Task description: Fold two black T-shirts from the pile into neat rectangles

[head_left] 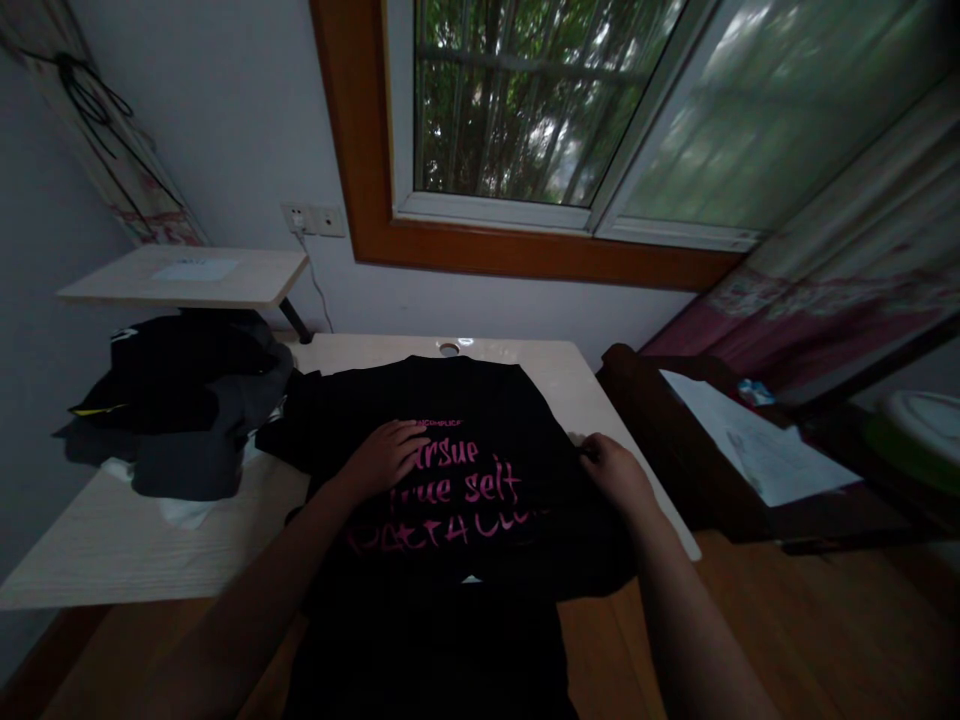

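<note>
A black T-shirt (480, 400) with pink lettering lies spread on the light wooden desk (555, 360), its lower part reaching the near edge by my body. My left hand (388, 455) rests flat on the shirt's front, its fingers stretched over the start of the lettering. At the shirt's right edge, my right hand (609, 468) is closed with thumb and fingers pinching the black cloth. The left sleeve of the shirt touches a heap of dark clothes (187, 400).
A raised shelf (187, 275) with a paper on it stands over the clothes heap. Behind the desk are a wall socket (313, 220) and a window (540, 120). To the right, papers (757, 435) lie on a dark brown piece of furniture (637, 400) beside a curtain (825, 260).
</note>
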{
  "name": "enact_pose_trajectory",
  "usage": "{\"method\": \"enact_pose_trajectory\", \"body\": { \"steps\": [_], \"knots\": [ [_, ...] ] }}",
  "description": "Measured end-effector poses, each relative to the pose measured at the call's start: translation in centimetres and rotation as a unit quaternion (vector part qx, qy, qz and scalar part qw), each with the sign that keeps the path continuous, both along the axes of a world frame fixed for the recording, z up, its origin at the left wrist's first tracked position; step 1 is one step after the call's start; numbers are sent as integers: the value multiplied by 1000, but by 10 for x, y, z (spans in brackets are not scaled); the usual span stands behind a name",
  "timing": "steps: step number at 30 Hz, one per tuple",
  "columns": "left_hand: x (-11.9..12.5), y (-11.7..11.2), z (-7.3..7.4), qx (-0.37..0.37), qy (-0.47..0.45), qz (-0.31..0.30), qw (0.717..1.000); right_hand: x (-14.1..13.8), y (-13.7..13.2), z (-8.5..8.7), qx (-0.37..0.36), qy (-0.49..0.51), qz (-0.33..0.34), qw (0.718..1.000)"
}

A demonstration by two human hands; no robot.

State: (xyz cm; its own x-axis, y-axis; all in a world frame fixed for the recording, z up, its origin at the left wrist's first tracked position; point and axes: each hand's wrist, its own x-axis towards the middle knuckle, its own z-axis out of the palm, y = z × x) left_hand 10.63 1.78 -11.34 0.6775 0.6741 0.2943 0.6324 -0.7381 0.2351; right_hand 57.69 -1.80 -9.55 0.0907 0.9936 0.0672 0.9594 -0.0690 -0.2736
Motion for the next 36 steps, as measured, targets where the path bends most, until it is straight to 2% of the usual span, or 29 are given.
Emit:
{"method": "enact_pose_trajectory", "body": {
  "steps": [3, 5, 7, 10, 12, 14, 18, 20, 23, 26, 31, 34, 36],
  "knots": [
    [0, -1, 0, -5, 4, 5, 1000, -1, -1, -1, 5, -39, -67, 997],
    [0, -1, 0, -7, 4, 9, 1000, -3, -1, -1, 24, -48, -70, 996],
    [0, -1, 1, -4, 1, 8, 1000, -4, 0, -1, 54, -44, -6, 998],
    [1, -1, 3, 3, -7, 4, 1000, -6, 3, 2, 78, -29, 140, 987],
    [1, -1, 3, 7, -11, 2, 1000, -8, 4, 5, 72, -24, 180, 981],
    [0, -1, 1, 7, -11, -1, 1000, -8, 4, 7, 60, -28, 168, 984],
    [-1, 0, -4, 2, -11, -1, 1000, 1, 7, 6, 63, -47, 67, 995],
    [-2, 1, -5, -3, -9, 2, 1000, 10, 10, 4, 47, -31, 44, 997],
    [-2, 0, -5, -10, -11, 6, 1000, 22, 14, 9, 15, 44, 86, 995],
    [-1, 0, -2, -8, -15, 5, 1000, 23, 17, 24, 35, 118, 137, 983],
    [-1, 0, -4, 3, -11, 7, 1000, -8, 37, 48, 119, 120, 128, 977],
    [-1, 2, -5, 8, -7, 34, 999, -37, 64, 49, 137, 75, 111, 981],
    [-3, 7, -4, 13, -8, 79, 997, -55, 86, 43, 143, 40, 109, 983]
  ]
}}
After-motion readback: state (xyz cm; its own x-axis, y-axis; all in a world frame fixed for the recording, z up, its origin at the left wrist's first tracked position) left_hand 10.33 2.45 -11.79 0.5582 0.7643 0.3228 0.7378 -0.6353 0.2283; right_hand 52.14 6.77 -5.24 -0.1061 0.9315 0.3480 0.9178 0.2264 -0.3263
